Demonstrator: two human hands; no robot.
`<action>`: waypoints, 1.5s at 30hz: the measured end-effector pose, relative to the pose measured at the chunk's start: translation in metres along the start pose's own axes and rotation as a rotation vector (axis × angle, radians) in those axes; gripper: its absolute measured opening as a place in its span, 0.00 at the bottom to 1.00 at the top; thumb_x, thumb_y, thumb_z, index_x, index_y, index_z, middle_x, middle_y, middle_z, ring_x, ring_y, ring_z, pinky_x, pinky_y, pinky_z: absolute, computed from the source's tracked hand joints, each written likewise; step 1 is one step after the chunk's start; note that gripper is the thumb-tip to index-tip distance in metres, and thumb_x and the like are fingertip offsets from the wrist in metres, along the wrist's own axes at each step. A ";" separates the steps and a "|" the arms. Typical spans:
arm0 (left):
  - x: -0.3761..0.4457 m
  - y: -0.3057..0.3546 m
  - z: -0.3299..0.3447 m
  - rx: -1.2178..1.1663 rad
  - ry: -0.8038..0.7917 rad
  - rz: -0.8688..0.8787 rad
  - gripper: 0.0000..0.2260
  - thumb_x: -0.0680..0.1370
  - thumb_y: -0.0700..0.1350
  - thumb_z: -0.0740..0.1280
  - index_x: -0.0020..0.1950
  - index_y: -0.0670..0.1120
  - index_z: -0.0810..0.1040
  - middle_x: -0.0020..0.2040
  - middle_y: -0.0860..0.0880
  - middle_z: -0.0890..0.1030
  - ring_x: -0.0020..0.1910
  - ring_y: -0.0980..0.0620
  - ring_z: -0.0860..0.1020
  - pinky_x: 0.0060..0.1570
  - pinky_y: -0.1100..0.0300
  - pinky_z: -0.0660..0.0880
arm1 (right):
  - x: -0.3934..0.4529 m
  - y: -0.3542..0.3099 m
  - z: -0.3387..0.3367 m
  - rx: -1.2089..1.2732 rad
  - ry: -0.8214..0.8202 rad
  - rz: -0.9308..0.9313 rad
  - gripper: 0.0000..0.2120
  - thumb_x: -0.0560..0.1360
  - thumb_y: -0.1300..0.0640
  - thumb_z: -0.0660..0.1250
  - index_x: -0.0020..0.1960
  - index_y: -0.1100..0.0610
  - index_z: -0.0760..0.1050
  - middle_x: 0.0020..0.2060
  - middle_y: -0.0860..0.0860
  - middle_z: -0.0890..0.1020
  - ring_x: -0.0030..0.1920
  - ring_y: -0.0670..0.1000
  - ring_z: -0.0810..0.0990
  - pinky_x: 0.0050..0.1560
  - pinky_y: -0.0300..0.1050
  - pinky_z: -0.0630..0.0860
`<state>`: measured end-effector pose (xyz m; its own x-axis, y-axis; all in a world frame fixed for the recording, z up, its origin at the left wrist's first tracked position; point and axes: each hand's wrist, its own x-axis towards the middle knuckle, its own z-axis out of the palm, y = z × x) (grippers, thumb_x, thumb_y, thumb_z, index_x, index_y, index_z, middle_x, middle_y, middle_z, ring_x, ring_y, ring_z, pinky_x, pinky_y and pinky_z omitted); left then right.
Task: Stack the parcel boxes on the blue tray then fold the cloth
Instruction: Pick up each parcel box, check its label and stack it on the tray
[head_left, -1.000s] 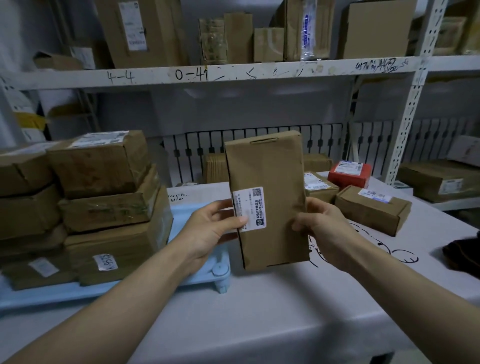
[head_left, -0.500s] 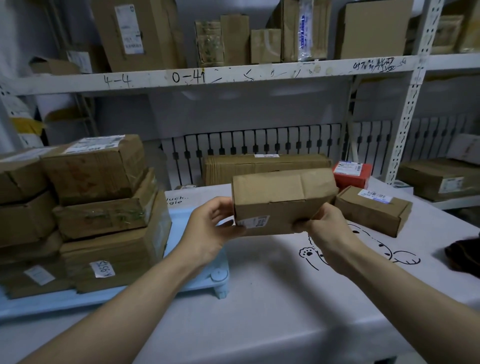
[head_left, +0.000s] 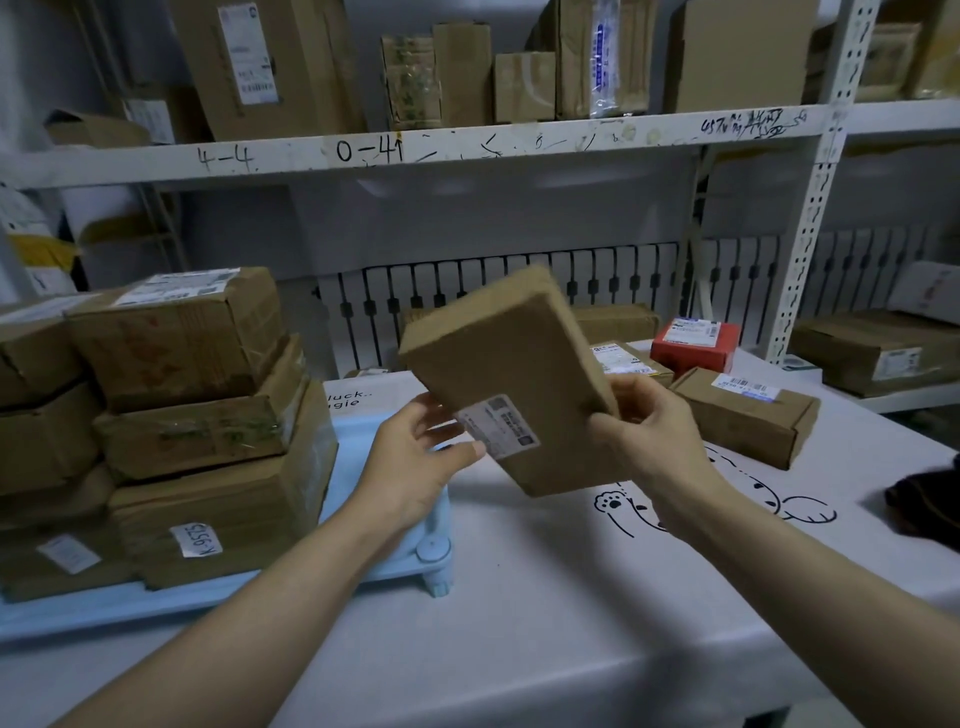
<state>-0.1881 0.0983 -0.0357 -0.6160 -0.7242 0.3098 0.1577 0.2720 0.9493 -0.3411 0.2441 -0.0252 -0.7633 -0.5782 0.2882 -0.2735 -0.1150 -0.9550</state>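
A flat brown parcel box with a white label is tilted in the air above the table, its top end leaning left. My right hand grips its lower right edge. My left hand touches its lower left edge by the label with thumb and fingertips, fingers fairly straight. On the blue tray at the left stands a stack of brown parcel boxes. A white cloth with cartoon drawings covers the table.
More parcels lie at the back right: a brown box, a red box, a labelled box. A dark item sits at the right edge. White metal shelves loaded with cartons stand behind.
The parcel was upright, then turned flat end-on, and now is tilted diagonally with its label toward me. Both hands stayed on it; my left hand's hold has loosened.
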 end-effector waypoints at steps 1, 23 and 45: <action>0.000 0.001 0.001 -0.019 0.024 -0.024 0.21 0.70 0.28 0.72 0.58 0.47 0.75 0.53 0.48 0.80 0.55 0.48 0.79 0.47 0.66 0.78 | 0.001 -0.002 0.000 -0.005 0.012 -0.013 0.16 0.71 0.71 0.67 0.54 0.56 0.79 0.43 0.48 0.82 0.42 0.44 0.77 0.39 0.37 0.73; -0.003 0.027 0.031 1.224 0.028 0.764 0.27 0.64 0.43 0.76 0.63 0.48 0.77 0.65 0.49 0.76 0.71 0.44 0.68 0.73 0.44 0.56 | -0.002 0.019 0.005 -0.756 0.119 -0.623 0.21 0.61 0.59 0.70 0.54 0.55 0.81 0.46 0.49 0.79 0.49 0.55 0.74 0.46 0.45 0.60; 0.003 0.015 0.004 0.915 0.062 0.460 0.15 0.70 0.37 0.70 0.50 0.55 0.77 0.43 0.65 0.73 0.52 0.60 0.66 0.65 0.62 0.54 | -0.007 0.021 -0.013 -0.333 0.104 -0.430 0.26 0.66 0.65 0.74 0.60 0.48 0.73 0.54 0.43 0.79 0.55 0.46 0.77 0.61 0.48 0.73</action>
<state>-0.1904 0.1024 -0.0204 -0.5999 -0.4516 0.6605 -0.2964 0.8922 0.3409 -0.3491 0.2561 -0.0466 -0.5911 -0.4507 0.6689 -0.7308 -0.0518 -0.6807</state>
